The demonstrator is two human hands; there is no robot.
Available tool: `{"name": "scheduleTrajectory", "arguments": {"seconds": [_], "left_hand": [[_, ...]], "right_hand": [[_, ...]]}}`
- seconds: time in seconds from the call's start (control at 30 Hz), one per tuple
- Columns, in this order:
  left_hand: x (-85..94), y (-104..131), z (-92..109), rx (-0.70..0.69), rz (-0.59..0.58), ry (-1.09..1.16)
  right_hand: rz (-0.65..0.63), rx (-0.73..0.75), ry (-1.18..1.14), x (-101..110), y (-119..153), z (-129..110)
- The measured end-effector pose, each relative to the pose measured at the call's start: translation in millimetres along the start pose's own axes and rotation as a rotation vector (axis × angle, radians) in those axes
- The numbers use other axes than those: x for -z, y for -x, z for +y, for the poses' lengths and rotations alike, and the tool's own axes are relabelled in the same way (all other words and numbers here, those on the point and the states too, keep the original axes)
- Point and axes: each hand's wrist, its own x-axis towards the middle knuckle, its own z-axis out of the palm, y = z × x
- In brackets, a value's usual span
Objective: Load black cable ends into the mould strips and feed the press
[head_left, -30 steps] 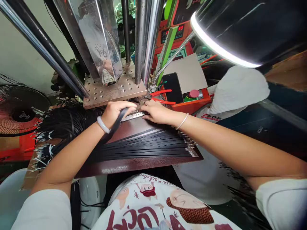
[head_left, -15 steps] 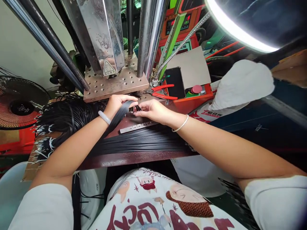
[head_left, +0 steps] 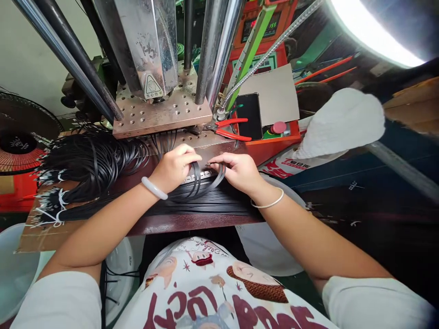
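Head-worn view — forward and down, close above worktable [head_left: 164, 225] — left hand [head_left: 174, 168], right hand [head_left: 243, 172] mid-frame.

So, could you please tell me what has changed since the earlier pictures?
The right hand has left the metal strip, now nearer the person, and moved rightward, pinching black flat cables. The left hand has shifted nearer the person, keeping hold of the cables, which now loop between the separated hands. The red-handled pliers and the press's perforated plate stayed put.
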Motion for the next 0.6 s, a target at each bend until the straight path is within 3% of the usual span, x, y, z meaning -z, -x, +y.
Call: {"name": "scheduleTrajectory", "arguments": {"seconds": [0.13,0.23,0.43,0.6], "left_hand": [[-10.3,9.5,-4.9,0.129,-0.007,0.082],[-9.3,14.9,4.8,0.183,0.077,0.196],[-15.1,22.3,15.5,0.136,0.082,0.187],[-18.0,25.9,14.7,-0.022,0.101,0.021]], "right_hand": [[-0.1,0.269,0.061,-1.2,-0.4,-5.8],[-0.111,0.349,0.131,-2.9,-1.1,-6.5],[-0.084,0.442,0.256,-6.2,2.6,-8.2],[-0.095,0.472,0.363,-10.8,5.2,-12.9]]}}
